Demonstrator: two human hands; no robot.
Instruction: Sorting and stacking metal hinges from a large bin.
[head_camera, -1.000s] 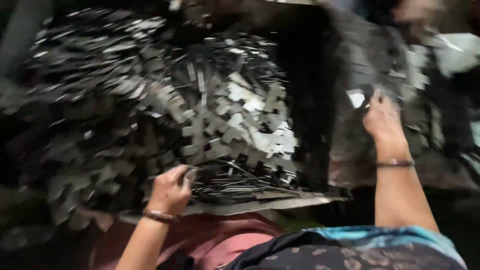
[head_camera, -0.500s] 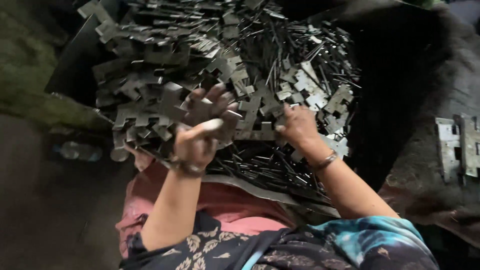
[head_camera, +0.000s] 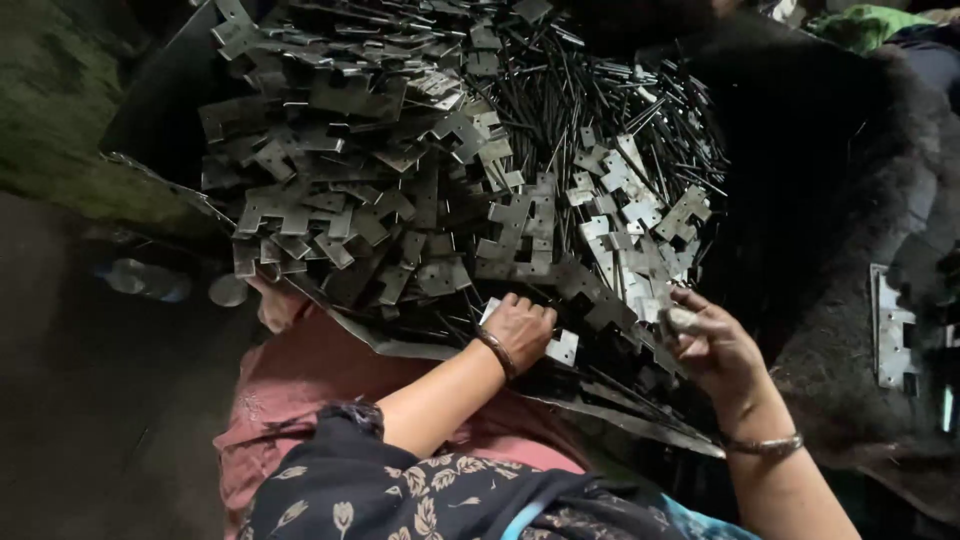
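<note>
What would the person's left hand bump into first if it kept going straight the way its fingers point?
Probably the flat notched metal plates heaped just beyond the left hand; its knuckles already rest at the heap's near edge. Depth is hard to judge.

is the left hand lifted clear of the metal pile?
No: the left hand rests knuckles-up on the heap of flat metal hinge plates, fingers curled into the pieces at its near edge.

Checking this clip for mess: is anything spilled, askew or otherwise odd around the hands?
Nothing looks spilled or damaged. The flat notched metal plates and thin dark rods lie in one jumbled heap on a metal sheet. The left hand rests on plates at the heap's near edge; the right hand pinches a small piece.
</note>
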